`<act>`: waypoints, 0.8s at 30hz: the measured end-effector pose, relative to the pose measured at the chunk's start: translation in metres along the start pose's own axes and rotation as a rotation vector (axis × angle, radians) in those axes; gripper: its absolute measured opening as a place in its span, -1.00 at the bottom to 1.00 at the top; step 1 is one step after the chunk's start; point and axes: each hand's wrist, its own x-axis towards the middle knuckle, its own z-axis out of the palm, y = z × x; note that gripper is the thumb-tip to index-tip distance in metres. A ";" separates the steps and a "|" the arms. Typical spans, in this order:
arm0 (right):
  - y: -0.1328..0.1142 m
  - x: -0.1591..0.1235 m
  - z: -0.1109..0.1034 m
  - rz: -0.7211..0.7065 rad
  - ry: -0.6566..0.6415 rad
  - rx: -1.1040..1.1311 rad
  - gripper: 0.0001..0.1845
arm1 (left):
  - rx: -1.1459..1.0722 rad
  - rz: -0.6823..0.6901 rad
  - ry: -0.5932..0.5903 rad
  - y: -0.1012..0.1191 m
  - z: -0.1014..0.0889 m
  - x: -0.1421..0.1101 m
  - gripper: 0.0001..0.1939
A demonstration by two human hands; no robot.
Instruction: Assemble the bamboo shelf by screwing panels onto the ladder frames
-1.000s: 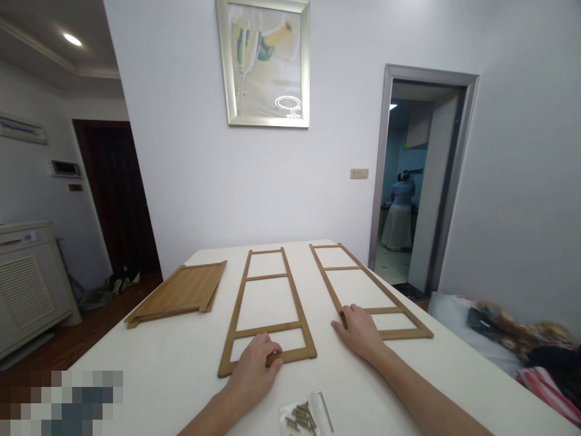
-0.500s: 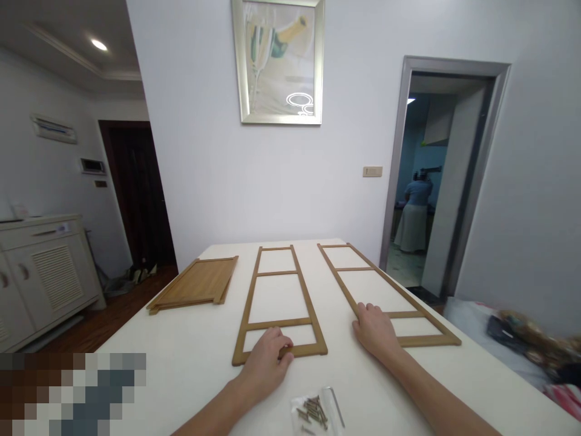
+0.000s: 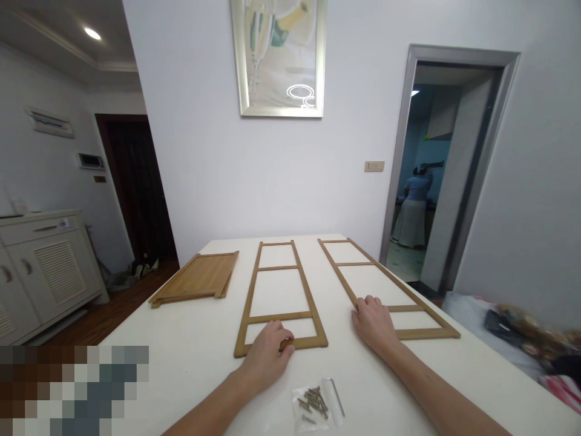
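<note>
Two ladder-like wooden frames lie flat on the white table (image 3: 190, 357). My left hand (image 3: 269, 354) is closed around the near rail of the left wooden frame (image 3: 308, 290), its thumb in front of the rail and fingers behind. On the right, my right hand (image 3: 376, 324) curls over the near left corner of the other wooden frame (image 3: 429, 335), so that corner is hidden. Between my forearms is a clear plastic bag (image 3: 299, 424) with several brass-coloured screws (image 3: 314, 401) inside.
Slatted wooden panels (image 3: 200, 277) lie stacked at the table's left side. A white wall with a framed picture (image 3: 281, 60) stands behind the table. Through the doorway at right, a person (image 3: 414, 206) stands in another room. Bagged items (image 3: 512, 327) are piled beyond the table's right edge.
The view has turned slightly to the left, so everything appears shifted right. Both hands stay on the same wooden frames, and the frames keep their places on the table.
</note>
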 end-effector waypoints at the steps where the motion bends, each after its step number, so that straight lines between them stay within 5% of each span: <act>1: 0.000 0.000 0.001 -0.001 -0.001 0.003 -0.81 | 0.000 0.000 -0.001 0.000 0.000 0.000 -0.81; 16: -0.012 -0.004 -0.003 -0.187 0.027 0.156 -0.74 | -0.013 -0.021 0.047 0.004 -0.003 0.001 -0.83; 21: -0.018 -0.006 -0.003 -0.232 0.040 0.188 -0.74 | -0.251 -0.024 0.155 0.061 -0.039 -0.003 -0.67; 24: -0.017 -0.005 -0.002 -0.233 0.031 0.190 -0.75 | -0.524 0.163 0.170 0.116 -0.080 -0.026 -0.54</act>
